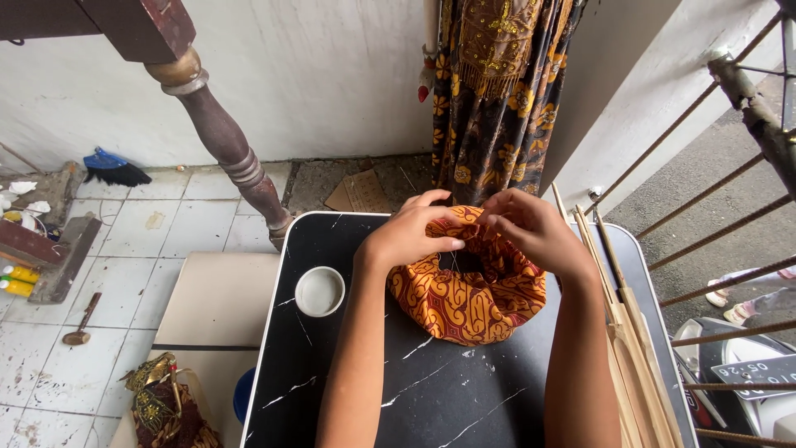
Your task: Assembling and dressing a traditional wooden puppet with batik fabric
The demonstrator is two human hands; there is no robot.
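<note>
I am looking down at a black, marble-patterned tabletop with a white edge (pixel 431 390), and I am placing everything else against it. Sitting toward its far middle is a puffy, rounded bundle of orange cloth printed with dark red and cream batik swirls (pixel 464 303), gathered at the top around a dark opening. Both of my hands are working at that gathered rim. My left hand (pixel 410 236) is curling over the near-left side of the rim, thumb and fingertips pinching narrowly on a fold of the orange cloth. My right hand (pixel 535 228) is hooking over the far-right side, fingers bent and closing on the cloth's edge. A thin dark line is showing in the opening between them; I cannot tell what it is.

Just left of the bundle, on the same tabletop, a small round white cup (pixel 319 291) is standing upright, apart from the cloth. Along the tabletop's right edge, a bunch of long pale bamboo slats (pixel 630 332) is lying. Beyond the tabletop's far edge, a dark floral patterned fabric (pixel 497 99) is hanging.
</note>
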